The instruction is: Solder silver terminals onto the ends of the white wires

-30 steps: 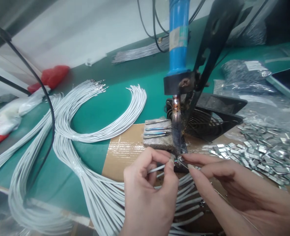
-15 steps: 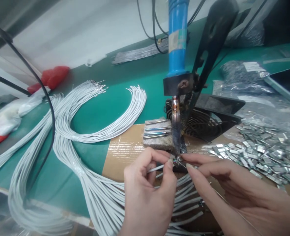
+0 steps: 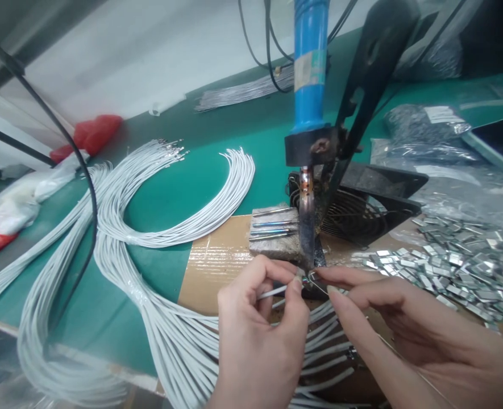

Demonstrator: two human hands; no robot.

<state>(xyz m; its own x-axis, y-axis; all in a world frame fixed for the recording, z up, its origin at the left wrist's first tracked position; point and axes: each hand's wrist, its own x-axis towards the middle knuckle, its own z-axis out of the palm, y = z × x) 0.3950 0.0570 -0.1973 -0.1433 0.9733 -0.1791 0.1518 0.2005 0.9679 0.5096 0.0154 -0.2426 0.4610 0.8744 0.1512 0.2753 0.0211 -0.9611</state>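
My left hand (image 3: 264, 324) pinches the end of a white cable (image 3: 273, 292) between thumb and forefinger, just below the tip of a blue-handled soldering iron (image 3: 310, 74). My right hand (image 3: 396, 318) meets it from the right, its thumb and forefinger closed on a thin wire (image 3: 432, 386) that trails down across the palm. A small metal part (image 3: 311, 276) sits between the fingertips of both hands, close under the iron's dark tip; its exact shape is too small to tell. Many white cables (image 3: 170, 329) fan out beneath my hands.
A stained block (image 3: 274, 245) with thin metal rods stands left of the iron. Behind it is a black fan (image 3: 353, 218). Small metal pieces (image 3: 447, 270) are heaped at the right near plastic bags (image 3: 439, 147). More cable bundles (image 3: 191, 227) lie on the green table (image 3: 157, 199).
The whole view has shifted very slightly. Both hands keep nearly the same pose and place under the iron.
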